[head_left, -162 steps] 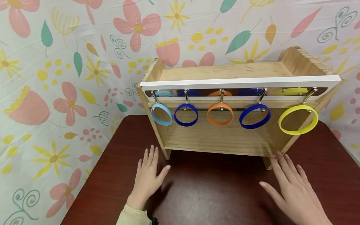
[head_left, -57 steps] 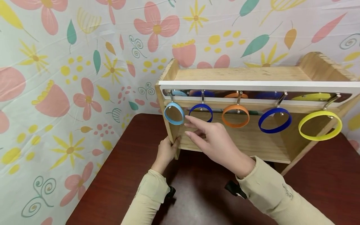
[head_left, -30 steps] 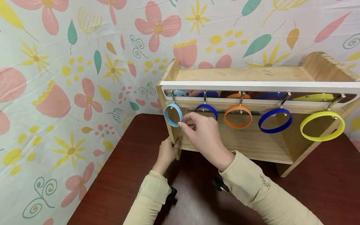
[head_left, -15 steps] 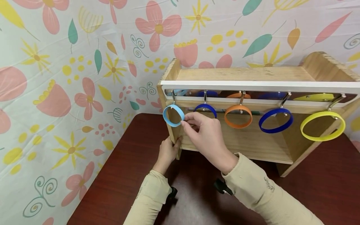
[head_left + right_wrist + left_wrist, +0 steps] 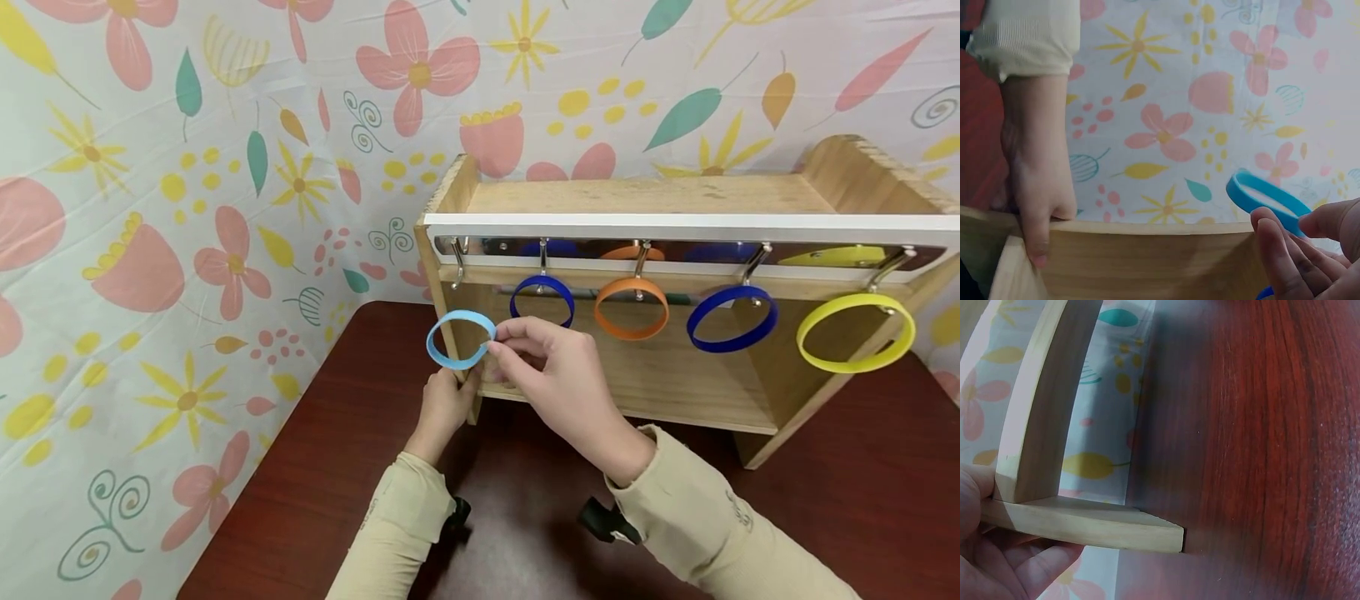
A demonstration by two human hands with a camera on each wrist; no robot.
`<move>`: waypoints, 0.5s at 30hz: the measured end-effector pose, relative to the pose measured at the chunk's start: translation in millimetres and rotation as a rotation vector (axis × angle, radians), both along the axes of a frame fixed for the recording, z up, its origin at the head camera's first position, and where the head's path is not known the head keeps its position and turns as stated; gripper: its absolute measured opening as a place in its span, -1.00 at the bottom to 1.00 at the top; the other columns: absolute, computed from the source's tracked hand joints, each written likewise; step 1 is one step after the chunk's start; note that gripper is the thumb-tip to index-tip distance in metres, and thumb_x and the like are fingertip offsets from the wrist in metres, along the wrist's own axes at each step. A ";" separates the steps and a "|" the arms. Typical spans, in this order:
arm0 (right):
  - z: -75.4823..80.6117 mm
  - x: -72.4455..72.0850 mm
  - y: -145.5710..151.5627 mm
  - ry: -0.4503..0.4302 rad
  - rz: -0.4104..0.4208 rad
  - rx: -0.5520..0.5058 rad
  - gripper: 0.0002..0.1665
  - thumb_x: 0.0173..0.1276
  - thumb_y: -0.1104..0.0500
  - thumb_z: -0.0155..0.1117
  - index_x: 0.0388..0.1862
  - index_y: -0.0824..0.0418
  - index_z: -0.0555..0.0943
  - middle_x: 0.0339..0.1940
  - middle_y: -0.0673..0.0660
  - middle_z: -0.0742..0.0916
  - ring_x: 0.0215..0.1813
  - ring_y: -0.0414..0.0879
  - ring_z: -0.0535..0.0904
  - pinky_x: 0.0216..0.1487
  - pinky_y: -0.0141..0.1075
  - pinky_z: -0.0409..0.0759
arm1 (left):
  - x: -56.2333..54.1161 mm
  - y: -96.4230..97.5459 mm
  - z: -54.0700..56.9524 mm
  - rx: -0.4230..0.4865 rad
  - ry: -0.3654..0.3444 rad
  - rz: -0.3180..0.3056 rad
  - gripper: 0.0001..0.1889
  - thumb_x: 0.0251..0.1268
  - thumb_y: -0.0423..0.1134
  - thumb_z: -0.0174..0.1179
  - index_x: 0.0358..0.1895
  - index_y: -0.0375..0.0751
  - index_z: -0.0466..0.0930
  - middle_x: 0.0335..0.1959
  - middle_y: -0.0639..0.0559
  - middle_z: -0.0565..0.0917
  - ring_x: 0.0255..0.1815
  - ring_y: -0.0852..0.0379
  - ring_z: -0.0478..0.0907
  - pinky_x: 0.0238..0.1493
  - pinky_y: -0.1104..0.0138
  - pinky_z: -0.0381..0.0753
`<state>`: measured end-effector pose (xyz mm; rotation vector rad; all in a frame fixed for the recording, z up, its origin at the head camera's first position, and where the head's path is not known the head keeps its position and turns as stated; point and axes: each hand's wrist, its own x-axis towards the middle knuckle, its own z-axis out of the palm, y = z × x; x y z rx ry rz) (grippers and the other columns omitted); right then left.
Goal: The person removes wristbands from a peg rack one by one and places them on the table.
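A light blue silicone wristband (image 5: 442, 358) is pinched between the thumb and fingers of my right hand (image 5: 558, 371), off its hook and in front of the rack's left side. The right wrist view shows the same wristband (image 5: 1260, 199) at the fingertips. My left hand (image 5: 442, 408) grips the left side panel of the wooden shelf (image 5: 622, 196); in the left wrist view its thumb and fingers (image 5: 1047, 565) lie on both sides of the wooden panel (image 5: 1091, 522). The leftmost metal hook (image 5: 457, 265) is bare.
Other wristbands hang on the remaining hooks: dark blue (image 5: 513, 312), orange (image 5: 632, 333), another dark blue (image 5: 731, 340) and yellow (image 5: 855, 364). A white-edged rail (image 5: 675, 222) holds the hooks. The shelf stands on a dark red table (image 5: 315, 467) before a floral cloth (image 5: 247, 125).
Both hands came up from beside the shelf. The left took hold of the side panel; the right pinched the light blue wristband and drew it down off the leftmost hook.
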<state>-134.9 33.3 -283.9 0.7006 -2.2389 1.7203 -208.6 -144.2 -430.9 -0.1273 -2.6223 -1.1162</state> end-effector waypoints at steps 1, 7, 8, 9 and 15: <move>-1.4 0.9 1.3 -0.017 0.010 -0.008 -0.89 0.36 0.31 0.30 -0.15 0.30 0.65 -0.33 0.09 0.78 -0.43 -0.15 0.70 -0.32 -0.32 0.66 | 0.3 -0.3 -0.5 -0.007 0.017 0.001 -0.76 0.39 -0.17 0.19 -0.43 -0.23 0.52 -0.66 0.00 0.52 -0.60 0.01 0.49 -0.51 0.17 0.47; -11.1 4.3 10.9 -0.094 0.039 -0.062 -0.87 0.36 0.33 0.29 -0.15 0.35 0.63 -0.32 0.15 0.78 -0.41 -0.01 0.71 -0.33 -0.25 0.67 | 1.8 0.3 -1.5 -0.013 0.099 -0.018 -0.82 0.37 -0.21 0.23 -0.30 -0.27 0.57 -0.60 -0.06 0.60 -0.60 -0.04 0.54 -0.47 0.08 0.52; -12.7 4.5 12.7 -0.099 0.038 -0.065 -0.87 0.36 0.33 0.29 -0.14 0.37 0.63 -0.32 0.15 0.78 -0.41 0.00 0.72 -0.33 -0.25 0.67 | 1.7 0.7 -1.3 -0.008 0.094 -0.021 -0.81 0.39 -0.19 0.22 -0.32 -0.26 0.57 -0.63 -0.04 0.57 -0.63 -0.01 0.51 -0.48 0.08 0.51; -14.2 4.7 14.4 -0.104 0.038 -0.067 -0.86 0.36 0.33 0.29 -0.14 0.37 0.63 -0.32 0.16 0.78 -0.41 0.00 0.72 -0.33 -0.25 0.67 | 1.7 1.0 -1.1 -0.011 0.092 -0.021 -0.80 0.40 -0.18 0.21 -0.33 -0.25 0.57 -0.66 -0.02 0.55 -0.64 0.01 0.49 -0.47 0.08 0.51; -22.4 5.5 22.3 -0.128 0.036 -0.077 -0.84 0.37 0.31 0.28 -0.14 0.39 0.62 -0.34 0.21 0.77 -0.42 0.02 0.71 -0.36 -0.24 0.67 | 1.7 1.4 -0.7 -0.024 0.067 -0.009 -0.81 0.41 -0.15 0.19 -0.23 -0.23 0.59 -0.52 -0.06 0.66 -0.44 -0.09 0.63 -0.31 -0.04 0.56</move>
